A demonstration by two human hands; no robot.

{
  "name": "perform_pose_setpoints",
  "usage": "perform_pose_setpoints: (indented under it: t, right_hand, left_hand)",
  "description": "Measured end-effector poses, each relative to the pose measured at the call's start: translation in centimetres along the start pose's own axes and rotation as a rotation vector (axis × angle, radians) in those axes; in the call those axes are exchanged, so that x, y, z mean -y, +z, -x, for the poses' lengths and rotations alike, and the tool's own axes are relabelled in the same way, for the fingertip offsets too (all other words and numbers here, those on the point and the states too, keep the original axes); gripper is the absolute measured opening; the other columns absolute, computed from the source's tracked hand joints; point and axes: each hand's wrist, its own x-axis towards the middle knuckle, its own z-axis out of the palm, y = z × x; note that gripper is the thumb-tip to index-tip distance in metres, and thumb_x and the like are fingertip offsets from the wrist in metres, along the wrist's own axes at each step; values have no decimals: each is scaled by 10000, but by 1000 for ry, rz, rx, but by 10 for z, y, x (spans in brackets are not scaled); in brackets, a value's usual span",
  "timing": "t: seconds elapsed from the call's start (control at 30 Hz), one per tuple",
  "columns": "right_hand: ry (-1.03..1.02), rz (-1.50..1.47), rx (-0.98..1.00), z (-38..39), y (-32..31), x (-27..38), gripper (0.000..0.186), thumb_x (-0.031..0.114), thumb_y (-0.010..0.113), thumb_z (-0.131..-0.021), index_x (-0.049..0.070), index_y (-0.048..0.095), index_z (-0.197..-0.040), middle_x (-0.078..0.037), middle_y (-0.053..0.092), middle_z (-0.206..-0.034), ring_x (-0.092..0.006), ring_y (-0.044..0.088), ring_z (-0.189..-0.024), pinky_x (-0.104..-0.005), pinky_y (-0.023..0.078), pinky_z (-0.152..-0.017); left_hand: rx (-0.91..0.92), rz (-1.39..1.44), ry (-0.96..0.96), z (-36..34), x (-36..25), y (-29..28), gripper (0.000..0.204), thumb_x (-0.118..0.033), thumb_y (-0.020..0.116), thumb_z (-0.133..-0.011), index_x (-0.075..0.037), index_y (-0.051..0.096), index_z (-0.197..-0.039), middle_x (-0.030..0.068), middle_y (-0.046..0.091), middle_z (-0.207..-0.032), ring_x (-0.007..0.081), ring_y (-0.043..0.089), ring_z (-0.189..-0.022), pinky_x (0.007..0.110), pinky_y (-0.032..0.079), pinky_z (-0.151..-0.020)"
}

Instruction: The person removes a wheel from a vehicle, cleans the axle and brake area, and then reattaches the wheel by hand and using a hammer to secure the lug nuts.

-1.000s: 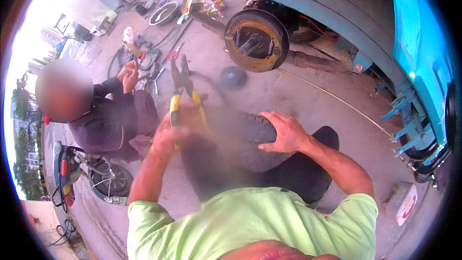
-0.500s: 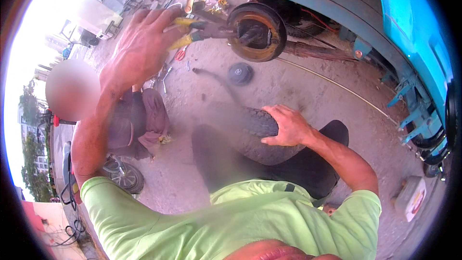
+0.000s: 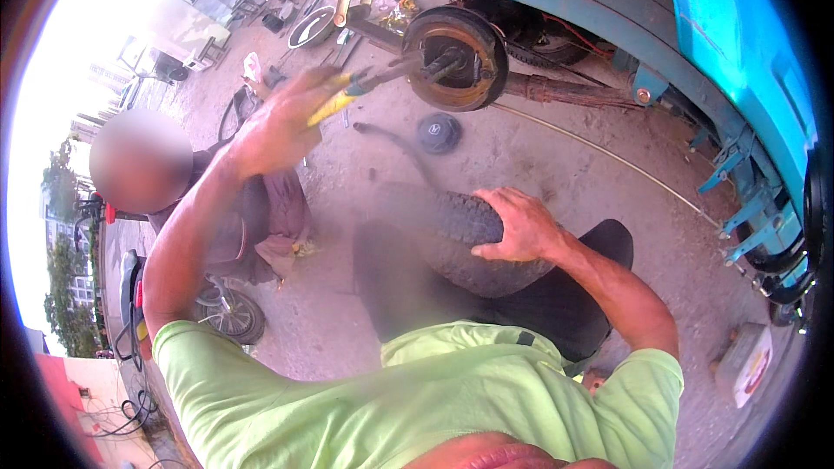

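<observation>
Our left hand [image 3: 282, 122], out toward 10 o'clock, is wrapped round the yellow-handled pliers [image 3: 333, 108], which sit around 11 with their nose pointing at the rusty wheel hub [image 3: 445, 65] up at 12. The tip overlaps the hub's edge from where we're looking, so can't tell if they touch. Our right hand [image 3: 521, 227], about 3 o'clock, has fingers and thumb gripping the tread of the tyre [image 3: 486, 271], which is at our legs, just off centre toward 4, part of it lost in a hazy blur. A round black cap [image 3: 439, 133] lies on the ground [image 3: 521, 156] just below the hub, and a co-worker [image 3: 282, 208] is down at 9.
</observation>
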Motion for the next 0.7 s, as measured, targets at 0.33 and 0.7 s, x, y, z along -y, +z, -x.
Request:
perform_pose_setpoints:
  t: [0.33,0.7]
  right_hand:
    - [6,11,21,-4,-7,10,862,460,822,-673,40,494,-1350,-211,584,-1283,-383,553,-1204,-458,463,-1011]
    - [35,32,49,0,-7,16,882,452,821,-685,35,471,-1380,-204,575,-1286,-367,538,-1220,-459,448,-1020]
  left_hand:
    - [-242,448,-335,27,-101,107,708,-10,581,-772,-1,394,-1456,281,281,-1519,408,265,-1453,428,238,-1193]
    - [-575,271,-552,-21,-164,166,751,-79,646,-742,94,375,-1421,336,280,-1513,497,308,-1389,527,287,-1136]
